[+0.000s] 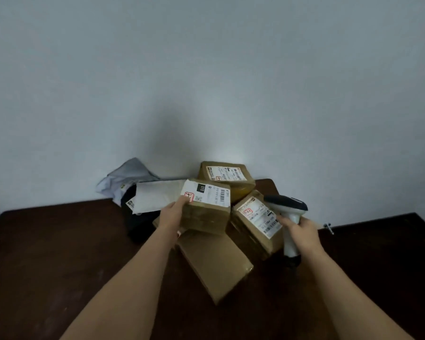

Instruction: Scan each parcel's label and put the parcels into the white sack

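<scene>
The left hand grips the near-left corner of a brown box, thumb on the edge of its label, which faces up. The right hand is wrapped round the grip of a scanner, index finger stretched forward along it; the scanner's dark head hangs above and just left of that hand, over a tilted box whose label also faces up.

Little looks finished. Four brown boxes sit in a heap between and beyond the hands — the held one, the tilted one by the scanner, a third box beyond them against the wall, and a plain box lying just below the left hand with no label showing. Beyond the left hand, to its left, lie a pale mailer, a dark bag and a crumpled grey bag.

The white sack is not clearly in view, so how many parcels have gone in cannot be told. Judging by the pile on the table, most of the scanning and all of this heap's bagging remain — the held box seems next for the scanner.
</scene>
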